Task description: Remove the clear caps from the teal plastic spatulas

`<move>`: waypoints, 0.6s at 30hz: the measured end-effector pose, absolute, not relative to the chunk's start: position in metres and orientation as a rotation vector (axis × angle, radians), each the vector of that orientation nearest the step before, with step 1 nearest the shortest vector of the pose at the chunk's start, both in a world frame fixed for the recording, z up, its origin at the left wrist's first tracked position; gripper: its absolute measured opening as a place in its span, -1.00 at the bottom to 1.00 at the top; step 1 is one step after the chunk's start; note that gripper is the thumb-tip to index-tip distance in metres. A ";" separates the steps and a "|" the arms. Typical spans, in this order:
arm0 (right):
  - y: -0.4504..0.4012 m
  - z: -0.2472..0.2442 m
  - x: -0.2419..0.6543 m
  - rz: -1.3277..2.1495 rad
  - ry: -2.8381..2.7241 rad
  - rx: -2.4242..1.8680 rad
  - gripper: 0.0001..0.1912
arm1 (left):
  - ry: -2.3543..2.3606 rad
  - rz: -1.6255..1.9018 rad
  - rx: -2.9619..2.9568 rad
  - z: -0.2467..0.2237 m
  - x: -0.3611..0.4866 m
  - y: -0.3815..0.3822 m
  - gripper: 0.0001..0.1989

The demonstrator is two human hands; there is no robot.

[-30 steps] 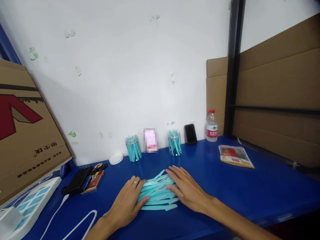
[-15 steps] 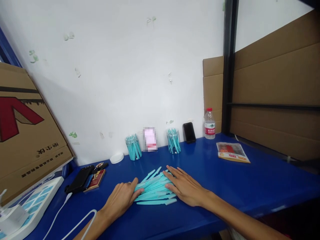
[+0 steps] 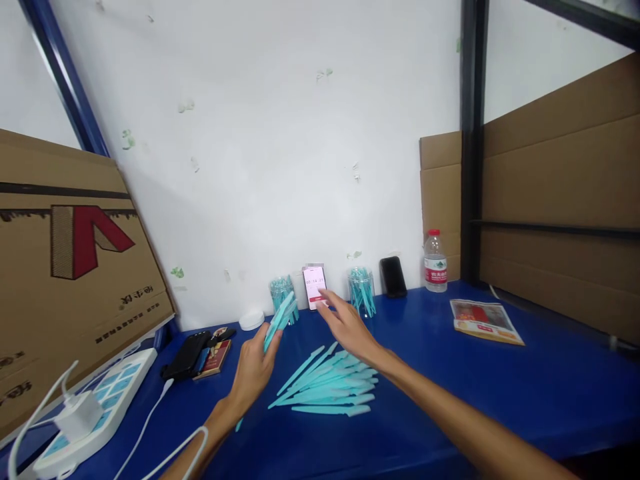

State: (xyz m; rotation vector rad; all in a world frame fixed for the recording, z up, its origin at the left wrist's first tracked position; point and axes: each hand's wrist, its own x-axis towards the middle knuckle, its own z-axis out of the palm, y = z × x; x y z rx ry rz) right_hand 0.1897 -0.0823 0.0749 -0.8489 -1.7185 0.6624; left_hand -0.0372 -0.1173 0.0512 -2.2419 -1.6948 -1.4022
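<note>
A fanned pile of flat turquoise sticks [image 3: 330, 383] lies on the blue table [image 3: 425, 373]. My left hand [image 3: 255, 367] is raised left of the pile, wrapped round a small bundle of turquoise sticks [image 3: 280, 320] that points up. My right hand [image 3: 347, 323] hovers above the pile, fingers apart and holding nothing, in front of an upright phone with a lit timer screen [image 3: 314, 283]. Two clear jars of turquoise sticks, a left jar [image 3: 284, 293] and a right jar [image 3: 362, 292], stand on either side of that phone.
Along the wall are a white lid [image 3: 251, 321], a dark phone [image 3: 393, 277] and a water bottle [image 3: 435, 263]. A packet [image 3: 487, 322] lies at the right. A black case [image 3: 187, 357], small red box [image 3: 214, 360] and power strip [image 3: 100, 413] with cables occupy the left.
My left hand has risen from the pile with a bundle of sticks. My right hand has lifted off the pile. The view has shifted, and the pile is more spread out.
</note>
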 end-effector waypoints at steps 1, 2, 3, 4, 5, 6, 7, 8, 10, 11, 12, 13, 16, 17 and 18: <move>-0.077 0.094 0.169 0.715 -1.661 -0.804 -0.39 | -1.689 -1.451 -2.207 0.053 -0.032 -0.117 -0.72; -0.073 0.112 0.148 0.752 -1.634 -0.777 -0.39 | -1.685 -1.484 -2.176 0.055 -0.028 -0.117 -0.73; -0.069 0.127 0.127 0.754 -1.623 -0.771 -0.40 | -1.684 -1.523 -2.148 0.056 -0.025 -0.116 -0.74; -0.067 0.139 0.106 0.734 -1.662 -0.784 -0.45 | -1.685 -1.565 -2.119 0.057 -0.025 -0.116 -0.74; -0.066 0.148 0.087 0.723 -1.731 -0.793 -0.51 | -1.687 -1.612 -2.083 0.057 -0.027 -0.115 -0.75; -0.066 0.154 0.069 0.728 -1.775 -0.778 -0.52 | -1.692 -1.665 -2.036 0.057 -0.031 -0.114 -0.75; -0.068 0.158 0.054 0.727 -1.816 -0.761 -0.51 | -1.698 -1.726 -1.980 0.056 -0.035 -0.114 -0.75; -0.071 0.159 0.040 0.733 -1.841 -0.739 -0.50 | -1.706 -1.787 -1.920 0.055 -0.041 -0.114 -0.75; -0.082 0.155 0.022 0.666 -1.915 -0.711 -0.53 | -1.735 -1.898 -1.818 0.049 -0.053 -0.116 -0.76; -0.088 0.152 0.015 0.577 -1.989 -0.705 -0.54 | -1.758 -1.943 -1.786 0.044 -0.059 -0.119 -0.77; -0.095 0.148 0.011 0.466 -2.081 -0.702 -0.54 | -1.785 -1.980 -1.769 0.040 -0.064 -0.122 -0.78; -0.101 0.143 0.008 0.348 -2.177 -0.704 -0.52 | -1.813 -2.012 -1.764 0.035 -0.068 -0.126 -0.78; -0.113 0.132 0.003 0.147 -2.364 -0.740 -0.42 | -1.906 -2.080 -1.774 0.026 -0.079 -0.136 -0.78; -0.115 0.130 0.003 0.149 -2.380 -0.754 -0.40 | -1.946 -2.087 -1.782 0.025 -0.081 -0.137 -0.78; -0.115 0.131 0.003 0.156 -2.373 -0.754 -0.39 | -1.984 -2.092 -1.780 0.025 -0.083 -0.138 -0.78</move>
